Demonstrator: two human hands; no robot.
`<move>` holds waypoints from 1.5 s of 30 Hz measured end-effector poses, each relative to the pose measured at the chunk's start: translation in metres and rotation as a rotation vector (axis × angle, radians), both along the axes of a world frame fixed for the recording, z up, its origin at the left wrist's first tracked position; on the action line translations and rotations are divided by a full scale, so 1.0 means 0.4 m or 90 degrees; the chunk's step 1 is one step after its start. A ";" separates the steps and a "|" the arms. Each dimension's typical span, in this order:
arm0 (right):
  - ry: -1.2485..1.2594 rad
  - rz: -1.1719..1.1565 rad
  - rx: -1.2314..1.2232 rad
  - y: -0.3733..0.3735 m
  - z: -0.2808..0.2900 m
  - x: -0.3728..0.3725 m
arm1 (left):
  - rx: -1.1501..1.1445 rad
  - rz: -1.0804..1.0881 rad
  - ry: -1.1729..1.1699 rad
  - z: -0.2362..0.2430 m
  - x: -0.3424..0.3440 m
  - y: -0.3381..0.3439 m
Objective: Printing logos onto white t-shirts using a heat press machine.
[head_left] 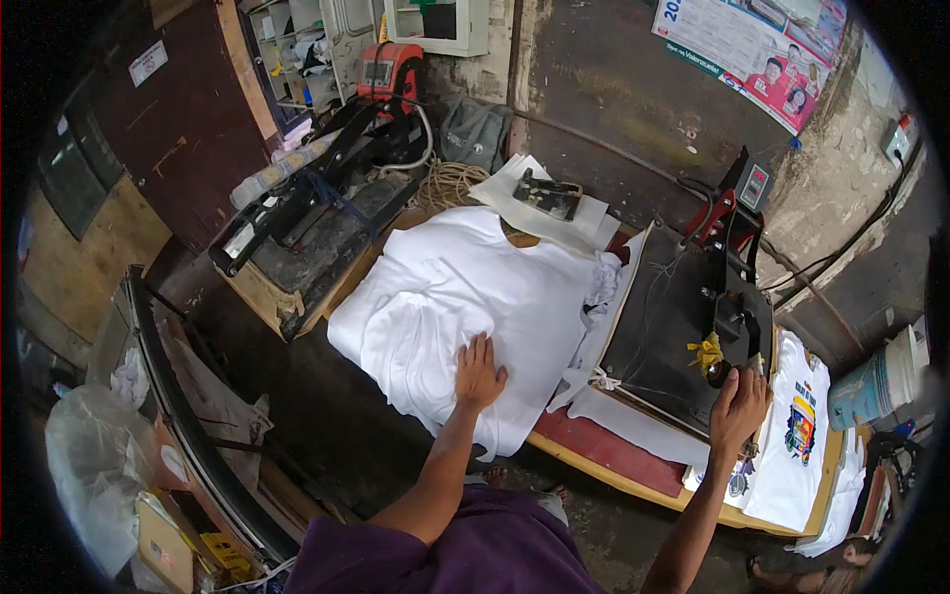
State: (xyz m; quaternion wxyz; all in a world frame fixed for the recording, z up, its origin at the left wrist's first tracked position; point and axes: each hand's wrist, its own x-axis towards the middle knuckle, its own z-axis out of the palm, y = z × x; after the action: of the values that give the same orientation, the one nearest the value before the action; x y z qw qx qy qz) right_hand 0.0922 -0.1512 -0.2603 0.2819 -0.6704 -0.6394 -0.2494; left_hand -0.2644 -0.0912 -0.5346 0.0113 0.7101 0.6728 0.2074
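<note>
My left hand [479, 372] lies flat on a spread pile of white shirts [524, 327] in the middle of the table, fingers stretched out and holding nothing. To the right is a heat press [658, 312] with a wide dark upper plate that looks lowered. At its front right my right hand [740, 404] is closed round the black handle [756, 358], partly hiding it. A yellow tie [706, 350] hangs by the handle's base. Right of the press, a white shirt [794, 436] with a colourful printed emblem lies along the table's end.
A second heat press [322, 218] with a red control box [389, 71] stands at the back left. Behind the shirts are white sheets [584, 220] and coiled rope [450, 183]. A black-edged frame [158, 366] rises at left. A blue bucket [871, 394] stands far right.
</note>
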 end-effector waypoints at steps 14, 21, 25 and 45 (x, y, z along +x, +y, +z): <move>-0.020 0.009 0.029 0.007 -0.002 -0.007 | 0.016 -0.009 0.009 -0.003 -0.004 0.001; 0.011 0.007 0.021 -0.009 0.011 -0.006 | 0.031 -0.019 0.010 -0.012 0.002 0.005; 0.019 0.005 0.015 -0.008 0.014 -0.005 | 0.041 -0.021 0.014 -0.010 -0.001 -0.002; 0.028 0.034 0.087 -0.014 0.016 -0.002 | 0.084 -0.035 0.024 -0.026 0.001 0.001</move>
State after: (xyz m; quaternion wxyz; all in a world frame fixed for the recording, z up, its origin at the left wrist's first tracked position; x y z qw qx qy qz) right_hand 0.0914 -0.1567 -0.2541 0.3473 -0.6376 -0.6325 -0.2698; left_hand -0.2640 -0.0909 -0.5448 -0.0428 0.7311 0.6382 0.2374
